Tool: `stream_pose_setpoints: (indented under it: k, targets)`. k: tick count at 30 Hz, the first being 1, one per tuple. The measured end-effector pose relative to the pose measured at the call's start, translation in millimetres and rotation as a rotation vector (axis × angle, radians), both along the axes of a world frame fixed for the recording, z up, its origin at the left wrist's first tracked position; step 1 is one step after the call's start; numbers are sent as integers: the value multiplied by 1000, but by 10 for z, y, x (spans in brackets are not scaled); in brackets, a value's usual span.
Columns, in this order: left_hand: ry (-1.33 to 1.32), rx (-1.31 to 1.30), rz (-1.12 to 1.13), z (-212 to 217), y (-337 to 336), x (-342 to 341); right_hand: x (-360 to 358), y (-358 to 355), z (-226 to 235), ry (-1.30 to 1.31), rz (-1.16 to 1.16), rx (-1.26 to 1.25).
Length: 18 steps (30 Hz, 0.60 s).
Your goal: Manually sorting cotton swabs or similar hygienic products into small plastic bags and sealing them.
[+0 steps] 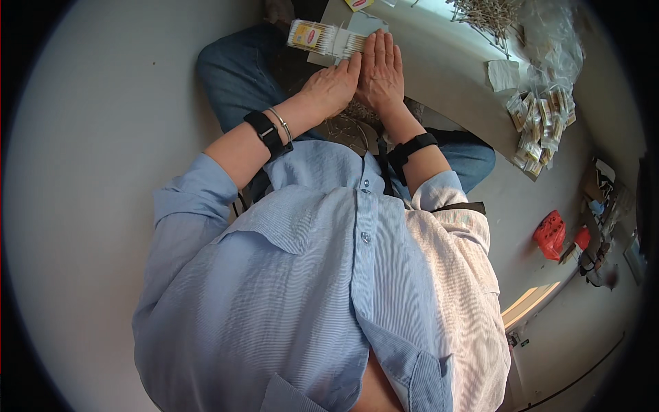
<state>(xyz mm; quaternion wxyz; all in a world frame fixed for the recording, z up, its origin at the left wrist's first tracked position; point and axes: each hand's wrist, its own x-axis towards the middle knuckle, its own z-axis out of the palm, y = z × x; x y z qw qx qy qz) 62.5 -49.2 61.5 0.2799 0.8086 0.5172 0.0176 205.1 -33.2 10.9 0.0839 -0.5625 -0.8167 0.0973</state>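
A clear packet of cotton swabs (317, 37) with a yellow and red label lies at the near edge of a grey table (446, 75). My left hand (331, 87) lies flat beside it, fingertips against the packet's swab end. My right hand (382, 71) rests flat next to the left one, fingers together, pressing down on the wooden sticks that poke out of the packet. Both wrists wear black bands, and the left also has a thin silver bracelet (281, 123). My palms hide part of the swabs.
On the table's right side lies a heap of filled swab packets (541, 127), a white paper square (504, 74), crumpled clear plastic (552, 34) and a loose pile of swabs (484, 14). A red bag (550, 233) sits on the floor at the right.
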Motion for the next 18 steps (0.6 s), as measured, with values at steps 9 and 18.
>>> stream_pose_setpoints:
  k: [9,18]
  targets:
    - [15,-25,1,-26,67,19,-4,9,-3,-21,1,15]
    - [-3,-43,29,-41,88,34,-12,0,7,-18,3,10]
